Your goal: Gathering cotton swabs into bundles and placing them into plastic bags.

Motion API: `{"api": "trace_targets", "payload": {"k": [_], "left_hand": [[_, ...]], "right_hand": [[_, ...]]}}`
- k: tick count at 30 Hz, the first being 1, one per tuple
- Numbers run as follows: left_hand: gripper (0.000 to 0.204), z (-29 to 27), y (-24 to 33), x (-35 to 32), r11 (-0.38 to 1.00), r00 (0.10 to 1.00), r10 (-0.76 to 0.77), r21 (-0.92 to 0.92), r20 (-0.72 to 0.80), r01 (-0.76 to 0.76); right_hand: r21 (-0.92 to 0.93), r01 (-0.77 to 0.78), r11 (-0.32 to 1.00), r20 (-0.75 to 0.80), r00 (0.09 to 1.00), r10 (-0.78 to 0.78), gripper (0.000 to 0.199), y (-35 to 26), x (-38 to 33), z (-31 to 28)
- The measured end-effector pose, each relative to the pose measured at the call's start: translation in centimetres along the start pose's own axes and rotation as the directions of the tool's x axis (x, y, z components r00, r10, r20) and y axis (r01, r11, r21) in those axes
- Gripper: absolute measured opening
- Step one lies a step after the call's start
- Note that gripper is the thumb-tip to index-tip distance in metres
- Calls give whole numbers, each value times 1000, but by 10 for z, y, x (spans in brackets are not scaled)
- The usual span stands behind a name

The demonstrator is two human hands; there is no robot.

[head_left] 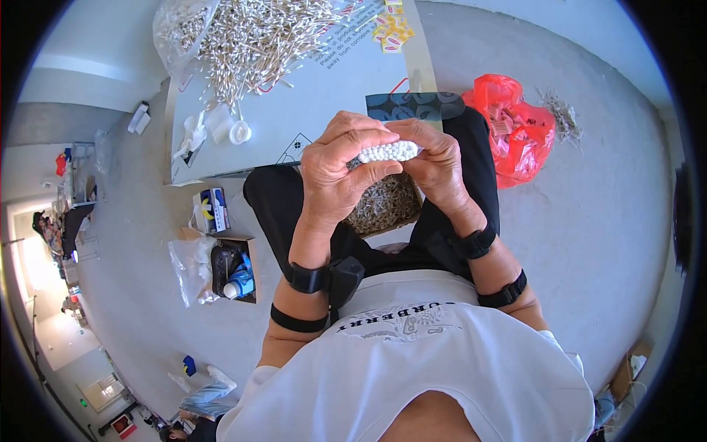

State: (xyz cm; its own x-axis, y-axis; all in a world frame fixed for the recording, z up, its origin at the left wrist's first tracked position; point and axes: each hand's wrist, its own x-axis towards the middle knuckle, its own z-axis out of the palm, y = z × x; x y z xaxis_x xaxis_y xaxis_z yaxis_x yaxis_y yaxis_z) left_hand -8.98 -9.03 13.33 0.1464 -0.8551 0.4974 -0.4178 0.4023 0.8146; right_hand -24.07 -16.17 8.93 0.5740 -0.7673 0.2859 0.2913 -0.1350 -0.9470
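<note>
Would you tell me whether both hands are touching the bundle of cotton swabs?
Touching. The head view shows the left hand and right hand pinching the bundle of cotton swabs from either end.

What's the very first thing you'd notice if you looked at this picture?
Right in the middle, the left hand and the right hand pinch a tight bundle of cotton swabs between them, white tips showing. Behind them, a big heap of loose swabs sprawls over the white table, and a bright red plastic bag sits on the floor to the right.
</note>
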Motion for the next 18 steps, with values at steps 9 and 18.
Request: {"api": "trace_targets", "payload": {"k": [9, 18], "left_hand": [[48, 4, -3, -6, 987, 994, -92, -139, -62, 82], [44, 7, -1, -3, 997, 998, -58, -48, -13, 57]], "right_hand": [[-50, -60, 997, -7, 998, 60, 32, 2, -1, -2], [-76, -13, 997, 15, 1000, 14, 28, 2, -3, 2]]}}
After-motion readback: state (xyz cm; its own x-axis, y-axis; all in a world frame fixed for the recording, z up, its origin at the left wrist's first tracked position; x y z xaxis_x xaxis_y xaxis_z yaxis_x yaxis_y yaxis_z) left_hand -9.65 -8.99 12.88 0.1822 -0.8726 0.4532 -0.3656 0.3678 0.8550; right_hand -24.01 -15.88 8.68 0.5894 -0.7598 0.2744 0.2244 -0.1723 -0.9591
